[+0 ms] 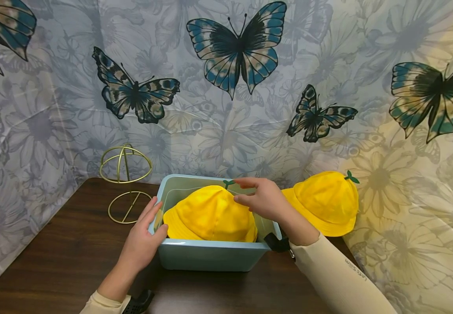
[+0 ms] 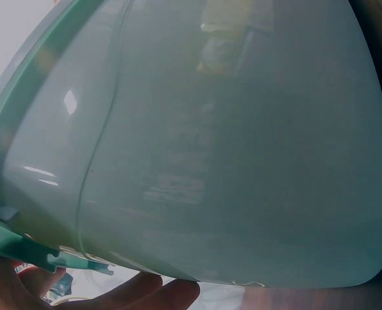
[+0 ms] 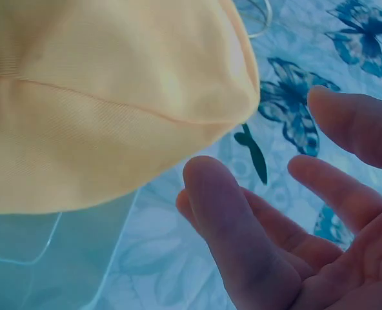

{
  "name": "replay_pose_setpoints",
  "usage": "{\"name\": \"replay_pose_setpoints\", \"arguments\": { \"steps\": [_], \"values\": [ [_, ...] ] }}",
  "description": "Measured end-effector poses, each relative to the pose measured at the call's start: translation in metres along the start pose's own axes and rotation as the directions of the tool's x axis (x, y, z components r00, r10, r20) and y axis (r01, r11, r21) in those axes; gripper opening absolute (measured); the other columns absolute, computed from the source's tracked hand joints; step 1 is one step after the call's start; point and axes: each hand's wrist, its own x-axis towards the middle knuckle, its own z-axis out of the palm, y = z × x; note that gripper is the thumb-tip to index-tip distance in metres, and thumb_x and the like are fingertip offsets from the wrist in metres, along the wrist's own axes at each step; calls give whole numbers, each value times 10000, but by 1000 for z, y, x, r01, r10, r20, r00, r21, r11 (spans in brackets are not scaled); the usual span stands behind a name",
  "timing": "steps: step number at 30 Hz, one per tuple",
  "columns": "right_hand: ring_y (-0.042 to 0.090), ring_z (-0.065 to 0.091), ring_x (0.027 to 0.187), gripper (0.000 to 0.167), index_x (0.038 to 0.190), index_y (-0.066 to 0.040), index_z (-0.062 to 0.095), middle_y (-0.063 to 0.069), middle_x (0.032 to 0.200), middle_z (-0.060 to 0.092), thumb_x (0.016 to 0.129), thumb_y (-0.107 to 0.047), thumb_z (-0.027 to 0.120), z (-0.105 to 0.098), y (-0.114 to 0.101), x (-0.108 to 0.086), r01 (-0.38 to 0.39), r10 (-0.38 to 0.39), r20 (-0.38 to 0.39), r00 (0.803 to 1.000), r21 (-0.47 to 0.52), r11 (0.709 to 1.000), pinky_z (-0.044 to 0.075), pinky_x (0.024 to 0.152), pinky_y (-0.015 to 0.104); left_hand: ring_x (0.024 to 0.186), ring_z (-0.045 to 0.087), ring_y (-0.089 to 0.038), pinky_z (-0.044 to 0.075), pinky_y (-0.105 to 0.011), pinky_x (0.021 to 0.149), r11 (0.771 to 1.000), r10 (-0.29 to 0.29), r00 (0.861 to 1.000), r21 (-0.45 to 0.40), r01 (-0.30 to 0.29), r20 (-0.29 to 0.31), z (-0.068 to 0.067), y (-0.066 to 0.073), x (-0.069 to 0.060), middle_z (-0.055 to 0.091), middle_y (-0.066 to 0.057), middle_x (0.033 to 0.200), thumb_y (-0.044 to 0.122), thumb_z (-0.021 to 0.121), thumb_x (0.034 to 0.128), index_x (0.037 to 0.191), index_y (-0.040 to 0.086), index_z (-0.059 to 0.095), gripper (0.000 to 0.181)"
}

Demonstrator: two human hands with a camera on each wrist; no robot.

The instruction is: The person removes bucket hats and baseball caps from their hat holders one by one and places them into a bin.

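Head: yellow hat (image 1: 212, 213) sits in bin (image 1: 211, 257), wider left-to-right, just below-left of right hand (image 1: 263, 198), the hand nearer its tip: fingers spread, empty. Left hand (image 1: 142, 237) touches left rim, fingers straight. Wire stand (image 1: 126, 181) left; second hat (image 1: 324, 203) right.
Left wrist: bin wall blocks most.
Right wrist: fingers clear of crown.

The hats (image 1: 214, 213) are yellow (sprouts (image 1: 351, 177) green), the bin (image 1: 211, 257) pale blue-green, the backdrop (image 1: 226, 144) butterfly-patterned.
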Motion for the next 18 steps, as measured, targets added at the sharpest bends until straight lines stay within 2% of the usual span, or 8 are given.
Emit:
{"name": "replay_pose_setpoints", "arguments": {
  "steps": [3,8,10,13,18],
  "values": [
    [217,685,1029,514,1375,-204,626,66,1340,608,887,-292,764,-4,7,-11,2,-2,-36,999,-10,1000,576,761,380,1451,249,-336,280,-645,1067,1000,-1,1000,-4,1,3,0,1,0,229,-42,1627,161,578,951,1501,16,420,590],
    [226,683,1036,531,1387,-190,613,86,1294,639,895,-335,748,-14,18,-36,1,-5,-108,994,-29,1000,570,777,403,1453,244,-335,274,-645,1070,1000,-3,1000,-5,3,5,-1,2,0,225,-34,1628,160,576,952,1504,21,418,591],
    [236,680,1044,529,1385,-179,615,100,1280,644,898,-339,745,-18,24,-47,-6,6,-139,990,0,1000,570,782,405,1452,243,-340,276,-648,1067,1000,-2,1000,-6,2,6,-1,2,0,223,-36,1629,158,575,952,1506,23,416,592],
    [265,664,1087,544,1392,-148,604,122,1343,601,905,-350,737,-24,34,-64,-16,26,-178,984,58,998,563,815,413,1453,239,-342,285,-648,1062,1000,-6,1000,-8,6,9,-1,2,-1,218,-33,1630,158,575,955,1508,28,414,591],
    [273,661,1095,623,1423,-133,572,146,1392,562,895,-424,731,-32,54,-92,-90,116,-243,963,115,989,558,824,372,1453,240,-341,293,-644,1059,1000,-8,1000,-6,8,9,-1,1,-1,218,-31,1630,158,574,958,1507,31,418,584]
  ]
}}
